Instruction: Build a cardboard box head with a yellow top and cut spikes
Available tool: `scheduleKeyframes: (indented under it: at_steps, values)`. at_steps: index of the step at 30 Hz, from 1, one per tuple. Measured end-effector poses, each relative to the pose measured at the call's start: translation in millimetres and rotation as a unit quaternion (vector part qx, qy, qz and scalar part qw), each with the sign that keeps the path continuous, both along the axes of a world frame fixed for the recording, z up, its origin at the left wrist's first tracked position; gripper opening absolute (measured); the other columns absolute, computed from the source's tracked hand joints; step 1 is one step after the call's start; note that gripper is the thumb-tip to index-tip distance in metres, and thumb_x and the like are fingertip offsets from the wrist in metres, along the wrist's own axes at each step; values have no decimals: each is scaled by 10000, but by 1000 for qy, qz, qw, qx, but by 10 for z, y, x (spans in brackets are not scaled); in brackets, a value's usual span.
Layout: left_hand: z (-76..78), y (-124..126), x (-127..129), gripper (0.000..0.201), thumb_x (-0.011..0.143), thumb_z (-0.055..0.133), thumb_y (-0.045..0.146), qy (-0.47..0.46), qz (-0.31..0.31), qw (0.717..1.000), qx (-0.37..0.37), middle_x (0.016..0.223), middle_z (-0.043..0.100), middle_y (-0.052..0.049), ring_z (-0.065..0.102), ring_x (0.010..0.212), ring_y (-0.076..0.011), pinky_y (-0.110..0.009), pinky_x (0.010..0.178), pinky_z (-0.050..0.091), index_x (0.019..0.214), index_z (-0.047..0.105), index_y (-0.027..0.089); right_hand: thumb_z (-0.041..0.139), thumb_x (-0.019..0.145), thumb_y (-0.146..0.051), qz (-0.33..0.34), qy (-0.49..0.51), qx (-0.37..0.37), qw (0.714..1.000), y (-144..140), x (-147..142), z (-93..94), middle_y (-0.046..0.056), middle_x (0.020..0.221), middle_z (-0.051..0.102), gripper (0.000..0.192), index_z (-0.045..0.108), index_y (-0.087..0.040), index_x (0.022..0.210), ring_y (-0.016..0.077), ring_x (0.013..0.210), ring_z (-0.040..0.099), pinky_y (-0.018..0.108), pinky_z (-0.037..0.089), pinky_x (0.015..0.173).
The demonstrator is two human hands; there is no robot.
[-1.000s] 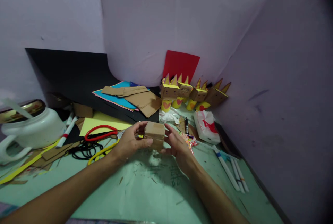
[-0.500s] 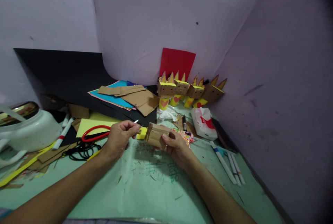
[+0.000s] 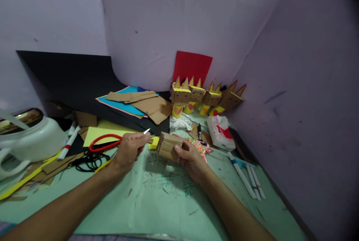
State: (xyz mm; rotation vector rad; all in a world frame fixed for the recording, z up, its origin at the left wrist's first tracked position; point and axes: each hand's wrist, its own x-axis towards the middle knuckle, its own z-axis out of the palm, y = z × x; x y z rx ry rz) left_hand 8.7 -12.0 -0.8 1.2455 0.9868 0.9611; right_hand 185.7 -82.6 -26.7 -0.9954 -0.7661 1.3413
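Cardboard box (image 3: pixel 167 146) gripped by right hand (image 3: pixel 190 157), fingers curled round it; left hand (image 3: pixel 129 150) fingers pinching perhaps a small blade (image 3: pixel 147 131)

Head-worn, looking forward and down from close above the counter (image 3: pixel 168 203), facing the corner of lilac backdrop sheets (image 3: pixel 182 20); forearms entering from the bottom edge, hands near frame centre.

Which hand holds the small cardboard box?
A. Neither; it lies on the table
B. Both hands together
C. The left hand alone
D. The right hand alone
D. The right hand grips the cardboard box just above the table, while the left hand is apart from it, pinching a thin pointed tool.
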Motion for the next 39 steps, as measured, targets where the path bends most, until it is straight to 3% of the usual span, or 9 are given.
scheduleKeyframes:
  at_steps: [6,13,17,20,23,27,33,36,39]
  values:
    - [-29,51,38,289,637,688,441,-22,26,999,4,392,418,76,302,328,-59,-186,335,206,578,566,186,845,533,-419,-16,-36,14,999,10,-19,5,48,969,674,648,611,-190,1093,186,791,627,249,498,612]
    - [45,-61,52,393,622,751,372,-15,-54,997,52,843,710,-67,623,739,-187,-267,662,498,920,703,121,879,456,-351,-87,-125,61,986,67,-35,-9,89,1067,673,646,628,-182,1027,294,1040,599,414,449,919]
    - [-33,-94,39,567,761,666,406,-20,-189,978,90,1246,607,-89,547,1146,-280,-322,899,475,1260,547,163,877,482,-277,-121,-162,93,975,33,-107,-7,106,1194,619,724,590,-195,1142,302,1137,545,428,429,966]
    - [-146,-42,40,918,691,747,380,-35,-205,976,67,1435,418,-127,448,1263,-307,-338,975,435,1443,264,173,805,636,-279,-93,-212,138,963,-45,-176,-10,88,1240,583,630,567,-229,1217,268,1156,527,398,432,977]
    - [-206,52,33,1113,616,810,344,-4,-175,982,71,1418,425,-170,441,1262,-319,-352,1005,398,1472,127,145,713,755,-266,-74,-283,181,939,-115,-191,-22,77,1276,538,521,559,-276,1252,245,1176,503,389,434,978]
    - [-193,167,-19,979,593,817,325,-83,-231,969,10,1342,517,-143,469,1225,-325,-341,960,413,1409,301,165,668,783,-297,-91,-297,195,930,-104,-139,-26,71,1209,551,302,669,-283,1085,240,1163,503,409,427,976]
    - [-220,223,-117,968,594,822,298,-111,-359,923,-79,1333,536,-120,497,1187,-328,-358,907,425,1418,318,236,827,559,-375,-39,-155,83,984,-25,-77,11,99,1304,524,685,566,-263,1182,297,1199,488,439,456,927]
    - [-255,212,-100,914,637,802,316,-126,-368,918,-82,1343,529,-103,459,1233,-309,-351,949,397,1414,327,244,815,577,-361,28,-132,78,988,-21,-67,14,105,1197,607,638,568,-226,1149,293,1133,544,434,434,936]
    - [-267,190,-43,804,690,766,335,-132,-349,925,-76,1367,509,-94,421,1274,-294,-349,988,372,1385,374,232,817,548,-300,-17,-141,68,988,-7,-49,3,77,1044,644,567,550,-221,1042,268,1015,590,402,464,860]
